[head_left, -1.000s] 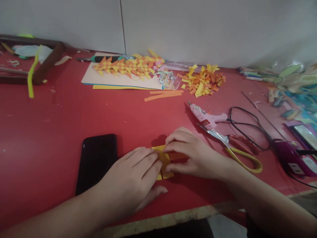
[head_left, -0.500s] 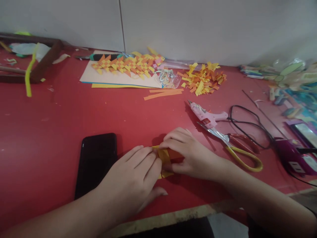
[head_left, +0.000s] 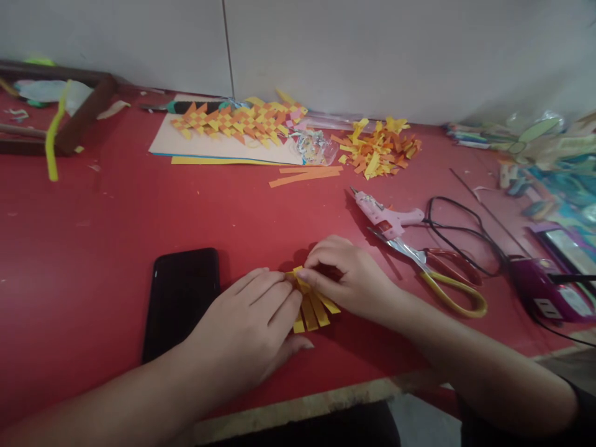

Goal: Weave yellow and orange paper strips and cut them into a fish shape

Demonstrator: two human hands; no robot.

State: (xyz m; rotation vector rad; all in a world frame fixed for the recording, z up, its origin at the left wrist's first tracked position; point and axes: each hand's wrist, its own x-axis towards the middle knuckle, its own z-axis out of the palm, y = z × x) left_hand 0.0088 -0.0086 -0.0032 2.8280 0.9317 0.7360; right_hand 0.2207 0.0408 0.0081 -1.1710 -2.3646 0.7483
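Note:
Several yellow paper strips (head_left: 314, 312) fan out on the table between my hands, their free ends pointing towards me. My left hand (head_left: 256, 320) lies over their left part, its fingers together and holding them down. My right hand (head_left: 347, 273) pinches the top of the strips between thumb and fingers. Part of the paper is hidden under both hands. Just left of my left hand lies a black phone (head_left: 181, 304). Beyond my right hand are a pink glue gun (head_left: 391, 218) and scissors (head_left: 454, 295) with one red and one yellow handle.
A woven orange and yellow paper piece (head_left: 242, 121) rests on stacked sheets at the back. Beside it are loose orange strips (head_left: 307, 177) and a heap of folded paper pieces (head_left: 382, 149). A purple power box (head_left: 544, 288) and the glue gun's cord occupy the right; a brown frame (head_left: 93, 115) stands left.
The orange strip under my right hand no longer shows, and the yellow strips now spread towards me. My right fingers have closed into a pinch at their top. My left hand stays nearly still.

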